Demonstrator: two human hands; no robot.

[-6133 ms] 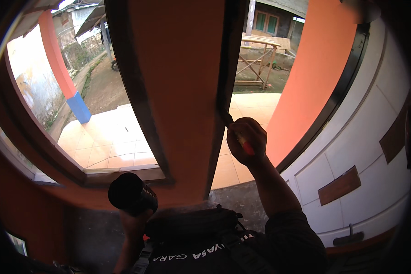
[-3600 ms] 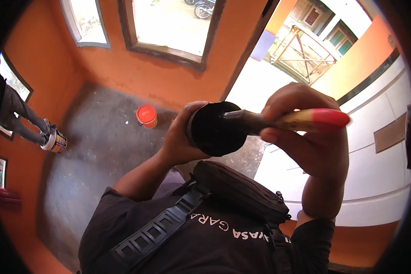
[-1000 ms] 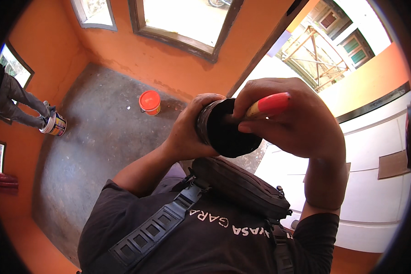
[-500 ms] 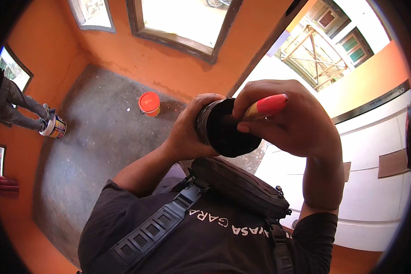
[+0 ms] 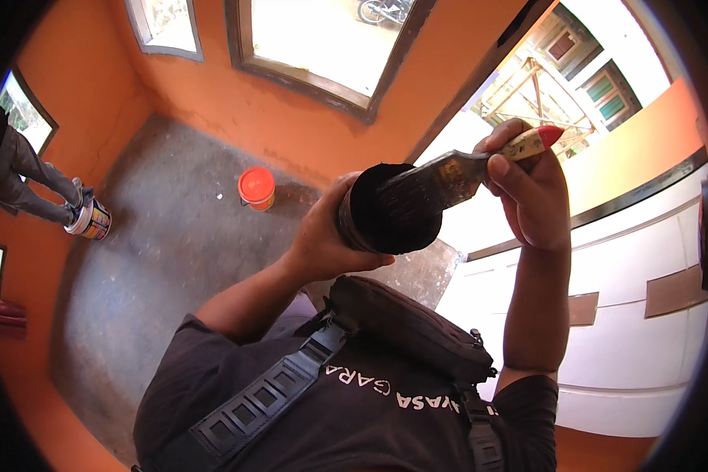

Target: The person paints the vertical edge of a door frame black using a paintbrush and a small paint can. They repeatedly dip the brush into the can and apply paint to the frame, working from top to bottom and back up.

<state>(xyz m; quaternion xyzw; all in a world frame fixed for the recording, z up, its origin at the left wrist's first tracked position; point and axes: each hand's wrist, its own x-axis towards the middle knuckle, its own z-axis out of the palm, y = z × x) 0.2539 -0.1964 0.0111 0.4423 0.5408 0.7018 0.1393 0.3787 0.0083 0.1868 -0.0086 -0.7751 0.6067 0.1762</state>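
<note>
Paintbrush (image 5: pixel 462 177): dark bristles are lying across the mouth of the paint can (image 5: pixel 349 228), tips disappearing into the black, handle slanting up and out to the right.
Paint can: tilting its round mouth into view, just above the black bag (image 5: pixel 409 322); shadow is hiding how much paint it is holding.
Left hand (image 5: pixel 322 236): this grip is wrapping the can's side, thumb lying along the lower edge.
Right hand (image 5: pixel 531 189): and this grip is pinching the handle at its neck, thumb against fingers!
Loading: bristles are looking well coated, so this dip is probably nearing enough; the brush is touching no trim yet.
Window frame (image 5: pixel 311 85): wearing dark brown, uneven along the sill; no telling whether that is counting as finished.
Doorway edge (image 5: pixel 480 77): running dark beside the orange wall (image 5: pixel 212 86), a blacker patch showing high up; coverage is looking partial, I'm judging.
Remaining: patchy trim is suggesting more coating to do, but the exact share isn't showing.
Red-lidded bucket (image 5: pixel 256 185): standing on the concrete floor (image 5: pixel 157 275), well apart from both hands.
</note>
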